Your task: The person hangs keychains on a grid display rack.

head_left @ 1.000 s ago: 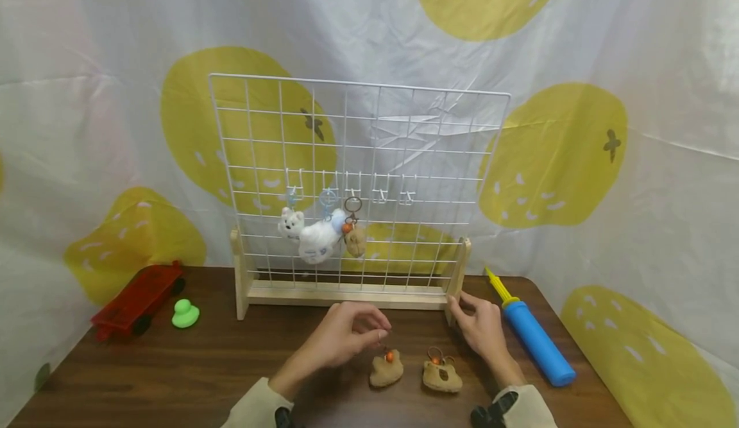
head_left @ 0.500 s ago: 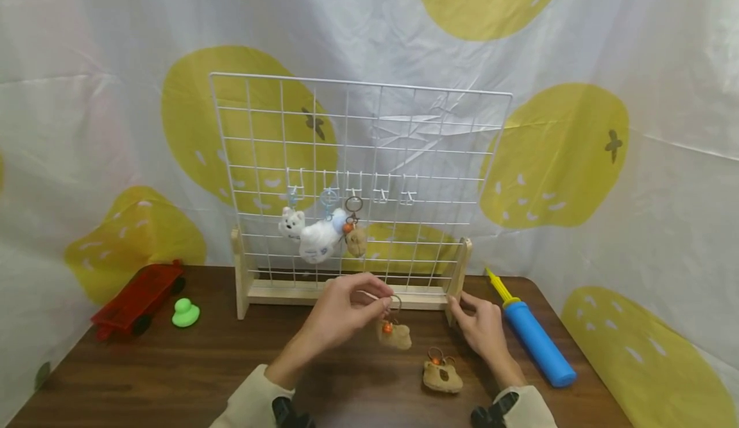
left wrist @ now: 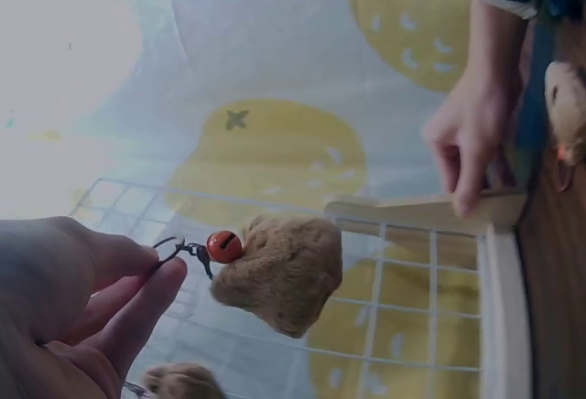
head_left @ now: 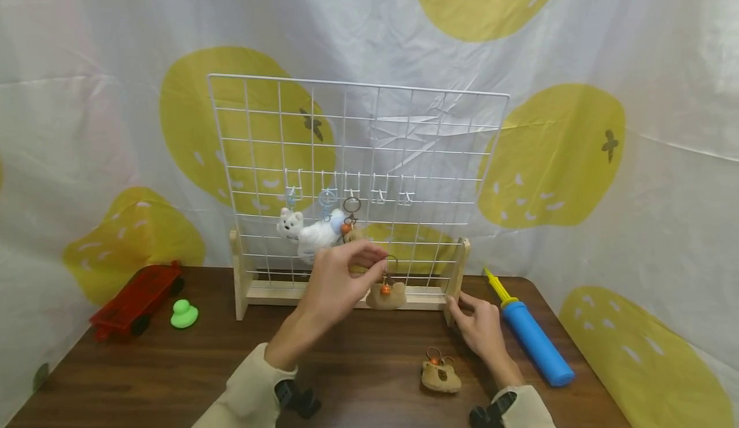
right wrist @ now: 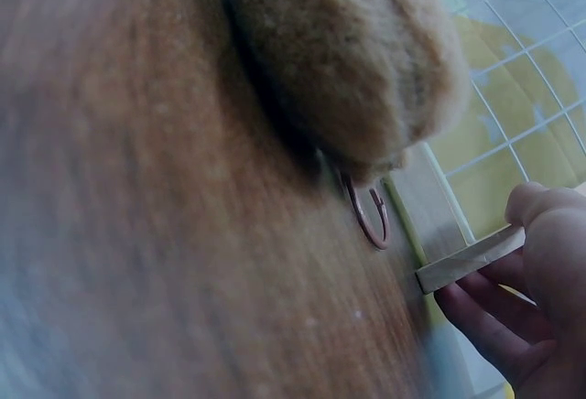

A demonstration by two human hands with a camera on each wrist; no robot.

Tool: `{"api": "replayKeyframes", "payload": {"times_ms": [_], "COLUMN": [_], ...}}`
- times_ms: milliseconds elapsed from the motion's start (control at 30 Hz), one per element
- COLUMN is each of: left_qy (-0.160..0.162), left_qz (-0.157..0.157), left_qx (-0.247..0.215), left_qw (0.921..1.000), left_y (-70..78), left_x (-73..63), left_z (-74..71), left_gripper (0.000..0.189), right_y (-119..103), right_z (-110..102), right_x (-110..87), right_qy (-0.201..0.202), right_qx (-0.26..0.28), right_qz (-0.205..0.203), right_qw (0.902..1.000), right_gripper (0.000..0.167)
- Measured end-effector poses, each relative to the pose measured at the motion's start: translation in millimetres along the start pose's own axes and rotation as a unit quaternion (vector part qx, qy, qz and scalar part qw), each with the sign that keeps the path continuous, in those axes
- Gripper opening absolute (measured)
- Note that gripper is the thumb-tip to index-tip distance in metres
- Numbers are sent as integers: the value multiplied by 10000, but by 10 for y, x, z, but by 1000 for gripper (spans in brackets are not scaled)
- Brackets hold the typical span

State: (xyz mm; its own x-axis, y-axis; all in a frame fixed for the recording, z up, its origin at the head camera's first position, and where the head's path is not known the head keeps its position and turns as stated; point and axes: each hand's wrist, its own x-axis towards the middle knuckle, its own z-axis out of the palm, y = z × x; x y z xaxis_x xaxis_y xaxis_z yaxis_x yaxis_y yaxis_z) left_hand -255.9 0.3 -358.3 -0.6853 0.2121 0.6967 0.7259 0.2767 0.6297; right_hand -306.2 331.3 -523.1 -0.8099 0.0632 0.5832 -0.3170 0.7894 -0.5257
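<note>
1. Since a second ago, your left hand (head_left: 340, 280) is higher and farther forward, and the brown plush keychain (head_left: 385, 296) is off the tabletop (head_left: 173, 376) and in the air; your right hand (head_left: 480, 325) stays where it was.
2. Your left hand pinches the keychain's dark ring (left wrist: 165, 247) between thumb and fingertips. An orange bell (left wrist: 223, 246) sits between ring and plush.
3. You have the keychain hanging in front of the base bar (head_left: 424, 301) of the wire rack (head_left: 360, 85); it looks apart from the grid, though depth is hard to judge from these angles.
4. Your right hand grips the wooden post (head_left: 458, 267) at the rack's right end, low down, thumb on one side and fingers on the other.
5. Near that hand, a second brown keychain (head_left: 441, 378) lies on the tabletop.
6. Before you on the rack hang a white bear (head_left: 290, 224), a white-and-blue plush (head_left: 317, 235) and a third brown keychain (head_left: 352, 234), partly hidden behind your left hand. Two more hooks (head_left: 378, 196) are to their right.
7. To your left are a red cart (head_left: 138, 299) and a green duck (head_left: 184, 314); to your right, a blue pump (head_left: 537, 341).
</note>
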Motion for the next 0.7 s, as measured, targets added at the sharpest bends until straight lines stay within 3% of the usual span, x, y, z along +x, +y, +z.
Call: {"api": "replayKeyframes", "payload": {"times_ms": [400, 700], "left_qy": [528, 971], "left_qz": [419, 192], "left_qx": [436, 357], "left_qw": [9968, 9944], "left_y": [124, 91], "left_x": [387, 530], "left_z": [-109, -62], "left_gripper": [10, 11], "right_y": [-2, 7], "right_z": [9, 5], "right_x": [-8, -5], "right_qy": [-50, -4], "right_qx": [18, -26], "right_qz": [49, -14], "right_qw": [10000, 10000], "right_gripper": [22, 22]}}
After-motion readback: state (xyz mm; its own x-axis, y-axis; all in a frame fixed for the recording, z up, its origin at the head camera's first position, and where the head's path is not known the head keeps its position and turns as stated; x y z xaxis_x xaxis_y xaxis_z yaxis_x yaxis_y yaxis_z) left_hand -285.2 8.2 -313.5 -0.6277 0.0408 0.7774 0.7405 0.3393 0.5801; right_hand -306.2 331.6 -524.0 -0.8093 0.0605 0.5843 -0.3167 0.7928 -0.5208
